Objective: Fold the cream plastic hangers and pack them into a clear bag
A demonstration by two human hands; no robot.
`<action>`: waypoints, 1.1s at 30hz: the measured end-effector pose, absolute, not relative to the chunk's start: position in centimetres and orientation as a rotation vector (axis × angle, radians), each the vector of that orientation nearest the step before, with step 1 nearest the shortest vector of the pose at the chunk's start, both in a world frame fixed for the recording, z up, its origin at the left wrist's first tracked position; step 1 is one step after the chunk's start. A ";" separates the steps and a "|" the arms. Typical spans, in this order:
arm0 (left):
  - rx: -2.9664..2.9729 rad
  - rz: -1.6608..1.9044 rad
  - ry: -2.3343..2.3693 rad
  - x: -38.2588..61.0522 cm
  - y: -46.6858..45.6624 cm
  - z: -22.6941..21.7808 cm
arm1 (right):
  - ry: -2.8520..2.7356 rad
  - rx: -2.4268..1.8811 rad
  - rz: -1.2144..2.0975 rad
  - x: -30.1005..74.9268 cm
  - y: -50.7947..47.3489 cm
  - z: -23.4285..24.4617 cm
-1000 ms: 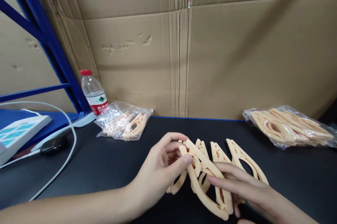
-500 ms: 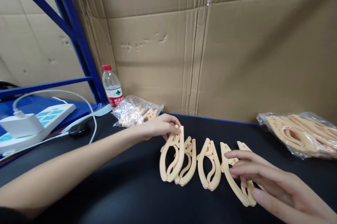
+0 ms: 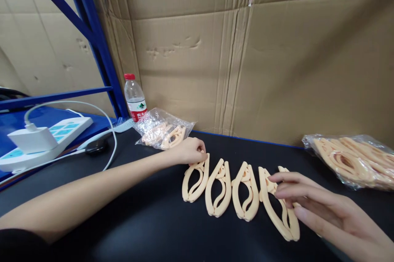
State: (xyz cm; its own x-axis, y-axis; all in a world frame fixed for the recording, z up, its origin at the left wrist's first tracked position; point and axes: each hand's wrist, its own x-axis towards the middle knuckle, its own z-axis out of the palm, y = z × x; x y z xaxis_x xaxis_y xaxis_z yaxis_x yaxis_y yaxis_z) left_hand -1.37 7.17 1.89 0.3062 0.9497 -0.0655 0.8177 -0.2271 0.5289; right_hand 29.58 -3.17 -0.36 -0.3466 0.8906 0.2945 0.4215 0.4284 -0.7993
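Note:
Several peach plastic folding hangers lie in a row on the black table [image 3: 144, 221]. My left hand [image 3: 187, 152] rests with curled fingers pinching the top end of the leftmost hanger [image 3: 193, 180]. Two more hangers [image 3: 219, 188] [image 3: 246, 191] lie beside it. My right hand [image 3: 314, 204] has its fingers stretched out flat over the rightmost hanger [image 3: 278, 206], touching it from above.
A clear bag of hangers [image 3: 164, 128] lies behind my left hand, another fuller bag [image 3: 351, 159] at the right. A water bottle [image 3: 134, 97] stands by a blue rack post [image 3: 92, 40]. A power strip with charger [image 3: 43, 139] and cable sit left. A cardboard wall [image 3: 261, 60] backs the table.
The bunched hangers have been spread into a row. My left hand laid the leftmost hanger flat and drew it left; my right hand stays over the rightmost one. The camera swung left.

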 end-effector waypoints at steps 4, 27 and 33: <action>2.278 0.501 1.600 -1.4 6.4 1.7 | -1.963 -1.090 0.703 30.3 -2.7 1.3; 2.665 0.413 1.213 0.0 -3.3 -0.7 | -2.624 -1.273 0.253 29.3 -3.5 -1.2; 2.671 0.180 1.134 0.5 1.7 0.6 | -2.631 -1.300 0.122 29.7 0.9 -2.1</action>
